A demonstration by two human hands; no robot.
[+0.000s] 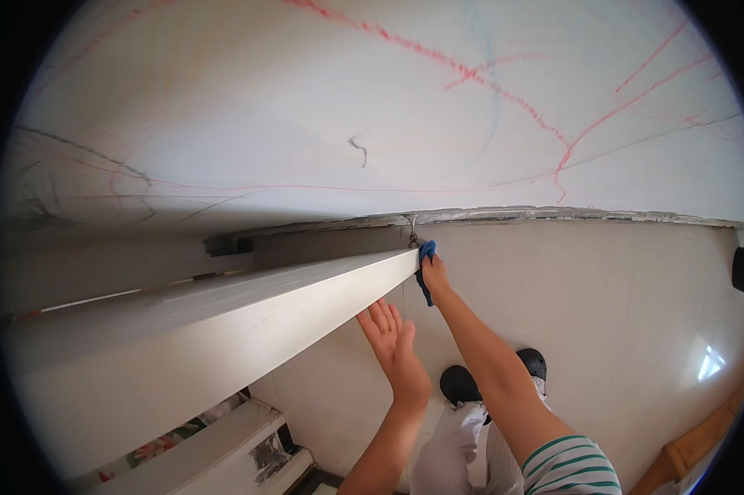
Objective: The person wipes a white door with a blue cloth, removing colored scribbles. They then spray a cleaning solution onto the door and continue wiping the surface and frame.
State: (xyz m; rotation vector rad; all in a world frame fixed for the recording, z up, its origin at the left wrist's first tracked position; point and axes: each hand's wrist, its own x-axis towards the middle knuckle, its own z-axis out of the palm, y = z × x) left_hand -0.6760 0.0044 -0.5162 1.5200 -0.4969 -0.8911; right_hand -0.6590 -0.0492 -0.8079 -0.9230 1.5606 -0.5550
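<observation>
A long white door panel (273, 309) runs from the left side and tapers towards the middle of the head view. Its narrow end meets a small metal door stop (413, 232) at the wall. My right hand (435, 275) grips a blue cloth (427, 250) and presses it against this narrow end; part of the cloth hangs below the fingers. Close by on the left, my left hand (391, 346) holds nothing. Its fingers are spread, with the fingertips at the panel's lower edge; whether they press on it I cannot tell.
Red and dark scribbles mark the white wall (322, 142), which has a rough grey strip (508, 215) along its base. Pale tiles (582, 309) cover the floor beneath my dark shoes (460, 383). A worn white frame (235, 439) stands lower left, a wooden piece (681, 451) lower right.
</observation>
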